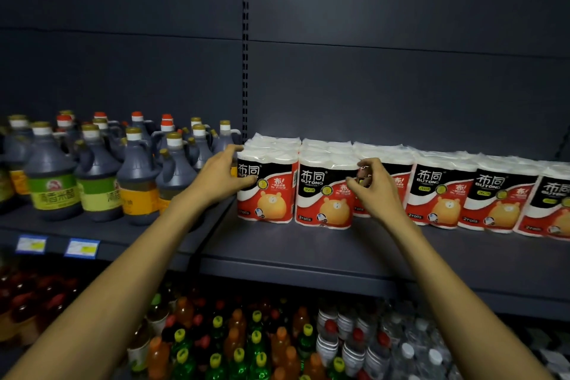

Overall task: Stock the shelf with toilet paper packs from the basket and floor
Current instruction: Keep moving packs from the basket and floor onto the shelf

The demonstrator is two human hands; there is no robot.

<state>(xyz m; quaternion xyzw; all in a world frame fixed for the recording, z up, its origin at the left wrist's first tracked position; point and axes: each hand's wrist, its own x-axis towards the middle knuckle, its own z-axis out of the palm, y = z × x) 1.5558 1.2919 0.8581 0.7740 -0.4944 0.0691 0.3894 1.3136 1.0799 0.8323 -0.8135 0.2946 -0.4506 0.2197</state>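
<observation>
Glossy plastic-wrapped packs [265,188] under hands [220,173]

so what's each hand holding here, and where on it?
Left hand grips the leftmost pack by its upper left front corner. Right hand sits curled at the second pack, upper right edge; an actual grip can't be told.

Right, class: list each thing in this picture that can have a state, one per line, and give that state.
Left hand: fingers curled round the left end of the leftmost toilet paper pack.
Right hand: fingers curled at the second pack; hold unclear.
Toilet paper packs: upright in a row on the shelf.
Vinegar jugs: upright, capped.
Drink bottles: capped, on the lower shelf.
</observation>
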